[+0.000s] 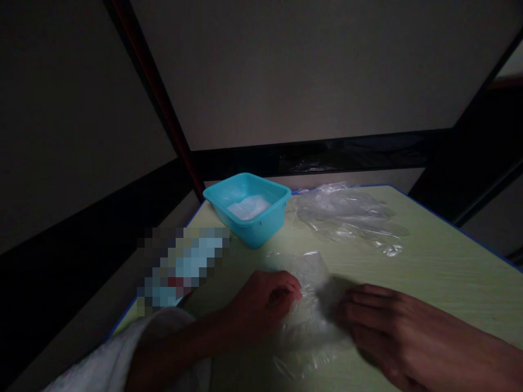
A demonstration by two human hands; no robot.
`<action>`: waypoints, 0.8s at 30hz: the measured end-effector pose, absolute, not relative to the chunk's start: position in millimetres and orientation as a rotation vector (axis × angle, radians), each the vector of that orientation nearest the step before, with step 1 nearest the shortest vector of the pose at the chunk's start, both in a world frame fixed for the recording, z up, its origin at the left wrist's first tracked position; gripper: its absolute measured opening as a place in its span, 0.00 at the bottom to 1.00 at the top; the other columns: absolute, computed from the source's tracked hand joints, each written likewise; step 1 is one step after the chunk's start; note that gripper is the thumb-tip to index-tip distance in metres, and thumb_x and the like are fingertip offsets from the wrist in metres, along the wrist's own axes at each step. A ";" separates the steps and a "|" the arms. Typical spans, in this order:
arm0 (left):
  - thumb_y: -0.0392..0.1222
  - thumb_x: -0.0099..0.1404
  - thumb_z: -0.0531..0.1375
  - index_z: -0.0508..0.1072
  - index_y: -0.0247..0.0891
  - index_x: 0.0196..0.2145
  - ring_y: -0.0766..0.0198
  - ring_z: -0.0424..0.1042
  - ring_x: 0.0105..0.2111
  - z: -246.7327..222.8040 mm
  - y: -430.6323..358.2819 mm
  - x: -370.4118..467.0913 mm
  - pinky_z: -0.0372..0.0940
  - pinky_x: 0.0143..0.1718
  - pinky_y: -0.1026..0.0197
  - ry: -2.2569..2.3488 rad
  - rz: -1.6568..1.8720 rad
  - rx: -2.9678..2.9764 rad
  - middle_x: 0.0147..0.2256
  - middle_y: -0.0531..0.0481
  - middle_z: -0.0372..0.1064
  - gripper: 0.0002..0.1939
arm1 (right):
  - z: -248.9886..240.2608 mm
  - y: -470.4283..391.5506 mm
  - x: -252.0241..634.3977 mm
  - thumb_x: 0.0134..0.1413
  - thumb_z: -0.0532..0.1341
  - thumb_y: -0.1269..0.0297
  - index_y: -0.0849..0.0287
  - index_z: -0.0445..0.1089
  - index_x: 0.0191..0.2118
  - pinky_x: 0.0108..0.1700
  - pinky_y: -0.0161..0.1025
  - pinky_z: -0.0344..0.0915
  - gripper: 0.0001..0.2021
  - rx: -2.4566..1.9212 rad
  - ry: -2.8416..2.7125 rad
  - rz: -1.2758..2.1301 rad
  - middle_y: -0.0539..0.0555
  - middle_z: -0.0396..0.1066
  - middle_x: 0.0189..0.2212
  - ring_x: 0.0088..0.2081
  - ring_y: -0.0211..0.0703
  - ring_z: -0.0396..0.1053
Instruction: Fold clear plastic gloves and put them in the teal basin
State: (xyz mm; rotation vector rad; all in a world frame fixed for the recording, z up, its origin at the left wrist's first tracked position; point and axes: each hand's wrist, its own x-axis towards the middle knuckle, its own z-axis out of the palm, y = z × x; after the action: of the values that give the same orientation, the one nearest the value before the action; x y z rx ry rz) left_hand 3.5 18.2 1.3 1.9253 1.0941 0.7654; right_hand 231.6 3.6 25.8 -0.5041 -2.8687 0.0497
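Note:
A clear plastic bag [308, 316] lies crinkled on the table in front of me. My left hand [267, 296] is closed in a pinch at the bag's left side, thumb and index finger curled together on the film. To the right of the bag, my right hand [392, 324] is held palm down, its fingers extended side by side towards the bag. Its fingertips are in shadow, and I cannot tell whether they touch the film. Beyond my left hand stands a turquoise plastic basin [261, 231] with a flat white item [250, 207] inside.
More clear plastic bags [347, 212] are spread in a loose heap at the table's far side, right of the basin. A blurred-out light-blue object [192, 267] lies at the left edge. The pale green table [441, 261] has blue edging and stands near a dark-banded wall [318, 81].

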 end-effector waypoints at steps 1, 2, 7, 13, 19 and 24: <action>0.34 0.55 0.52 0.73 0.29 0.29 0.66 0.68 0.26 1.7 18.4 3.5 0.59 0.26 0.68 1.098 0.769 1.916 0.26 0.45 0.72 0.10 | 28.4 4.4 232.5 0.50 0.53 0.74 0.60 0.71 0.35 0.43 0.43 0.61 0.10 -0.520 -2.864 0.107 0.55 0.71 0.28 0.36 0.45 0.67; 0.34 0.55 0.52 0.73 0.29 0.29 0.65 0.69 0.26 2.2 18.6 3.6 0.60 0.27 0.67 1.096 0.770 1.905 0.27 0.45 0.73 0.10 | 31.2 5.1 233.2 0.50 0.52 0.74 0.61 0.70 0.36 0.42 0.42 0.61 0.11 -0.543 -2.862 0.171 0.55 0.71 0.28 0.36 0.45 0.67; 0.36 0.56 0.53 0.73 0.31 0.27 0.63 0.71 0.29 6.4 18.4 3.5 0.62 0.31 0.66 1.039 0.760 1.860 0.28 0.45 0.73 0.10 | 42.2 6.9 235.4 0.50 0.50 0.74 0.60 0.67 0.37 0.34 0.40 0.63 0.11 -0.701 -2.851 0.431 0.55 0.70 0.28 0.30 0.44 0.67; 0.40 0.59 0.53 0.71 0.33 0.32 0.63 0.71 0.30 5.3 19.6 1.3 0.63 0.32 0.65 0.969 0.700 1.695 0.31 0.46 0.72 0.10 | 42.3 19.3 238.8 0.57 0.45 0.69 0.58 0.60 0.33 0.27 0.37 0.60 0.08 -0.990 -2.739 0.674 0.52 0.64 0.24 0.25 0.41 0.63; 0.51 0.63 0.49 0.68 0.36 0.34 0.65 0.67 0.28 6.3 23.2 -0.9 0.61 0.30 0.64 1.026 0.755 1.613 0.27 0.51 0.69 0.16 | 23.4 45.7 224.7 0.59 0.47 0.59 0.57 0.53 0.29 0.27 0.35 0.61 0.09 -1.019 -2.161 1.316 0.47 0.57 0.22 0.25 0.36 0.61; 0.47 0.55 0.57 0.64 0.36 0.39 0.66 0.66 0.24 -3.1 29.0 -1.0 0.59 0.25 0.65 1.058 0.769 1.418 0.26 0.54 0.66 0.16 | 6.8 58.9 218.2 0.54 0.51 0.50 0.57 0.52 0.32 0.21 0.32 0.58 0.14 -1.221 -1.816 1.503 0.44 0.59 0.17 0.18 0.33 0.60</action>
State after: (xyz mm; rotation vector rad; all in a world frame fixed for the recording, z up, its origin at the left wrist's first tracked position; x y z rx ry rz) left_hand -1.0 29.0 -3.1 1.4178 1.0581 0.7693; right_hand 218.2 58.9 6.8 -1.2210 -1.8162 1.5035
